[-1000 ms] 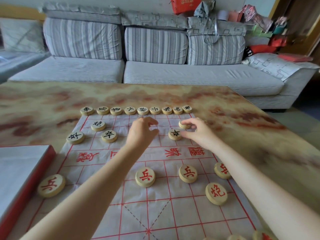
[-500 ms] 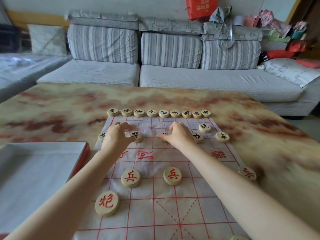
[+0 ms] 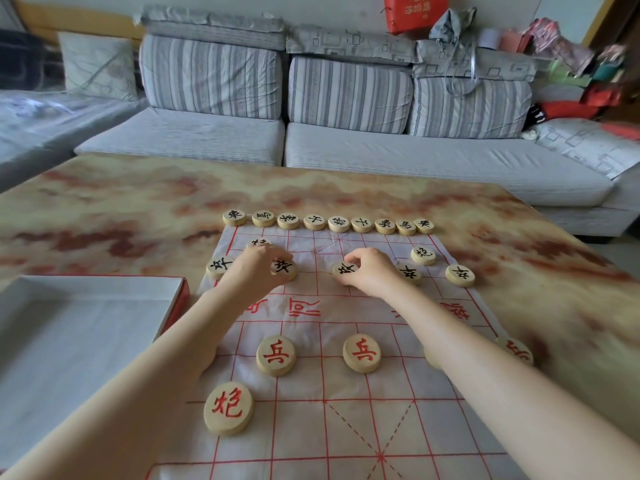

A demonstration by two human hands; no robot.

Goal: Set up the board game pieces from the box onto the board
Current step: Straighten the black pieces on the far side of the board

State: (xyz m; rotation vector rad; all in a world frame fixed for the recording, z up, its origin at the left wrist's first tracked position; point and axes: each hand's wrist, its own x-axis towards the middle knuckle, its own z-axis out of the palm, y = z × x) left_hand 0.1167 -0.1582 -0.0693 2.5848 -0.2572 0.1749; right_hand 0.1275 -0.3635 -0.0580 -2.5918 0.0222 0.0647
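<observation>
Doing the black pawns: left hand pinches the 2nd pawn, right hand the middle pawn (both on the board). Next, centre them on crossings, release.

Single head-worn view, looking forward and down, close over board, sofa beyond

Soft dim daylight, faint shadows, blurred right edge, wide-angle bowing
</observation>
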